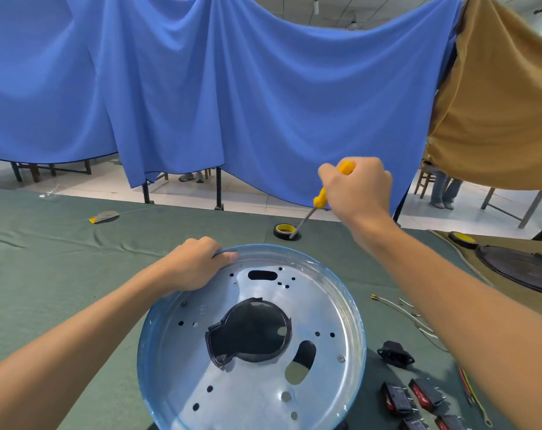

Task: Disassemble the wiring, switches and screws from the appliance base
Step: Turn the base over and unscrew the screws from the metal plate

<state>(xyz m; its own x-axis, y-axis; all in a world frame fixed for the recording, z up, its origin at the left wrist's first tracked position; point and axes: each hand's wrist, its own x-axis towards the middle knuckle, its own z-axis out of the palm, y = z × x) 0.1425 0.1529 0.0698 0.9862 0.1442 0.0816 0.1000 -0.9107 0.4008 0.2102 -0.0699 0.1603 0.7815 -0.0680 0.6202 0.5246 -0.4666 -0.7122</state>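
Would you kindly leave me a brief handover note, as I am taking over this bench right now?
Left hand grips the far rim of the metal base, steadying it.
Right hand holds the yellow screwdriver raised beyond the base, its tip seen over the tape roll.
Done: red switches, black socket and wires lie on the green cloth, right of the base.
Left: what look like screws remain in the base.
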